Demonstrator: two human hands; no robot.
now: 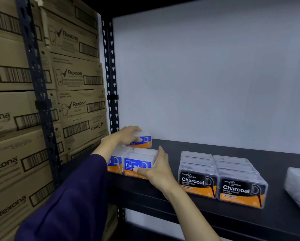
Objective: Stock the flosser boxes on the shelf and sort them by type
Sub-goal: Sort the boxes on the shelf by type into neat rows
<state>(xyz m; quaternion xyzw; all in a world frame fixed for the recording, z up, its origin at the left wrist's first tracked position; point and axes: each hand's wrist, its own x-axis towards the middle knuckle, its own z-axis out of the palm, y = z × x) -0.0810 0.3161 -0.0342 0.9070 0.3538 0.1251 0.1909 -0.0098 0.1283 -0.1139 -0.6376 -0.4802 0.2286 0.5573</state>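
Observation:
Blue-and-orange Round flosser boxes (pixel 137 165) stand in two rows at the left end of the dark shelf (pixel 232 216). My left hand (pixel 126 135) grips one more Round box (pixel 144 141) from above, on top of the back of those rows. My right hand (pixel 157 170) holds the front right Round box, thumb across its label and fingers along its right side. Two rows of black-and-orange Charcoal flosser boxes (pixel 220 181) stand to the right, apart from the blue ones.
A clear plastic package (pixel 298 186) lies at the shelf's right edge. Black perforated uprights (pixel 111 75) frame the shelf on the left. Stacked Rexona cartons (pixel 41 101) fill the neighbouring bay. A white wall backs the shelf.

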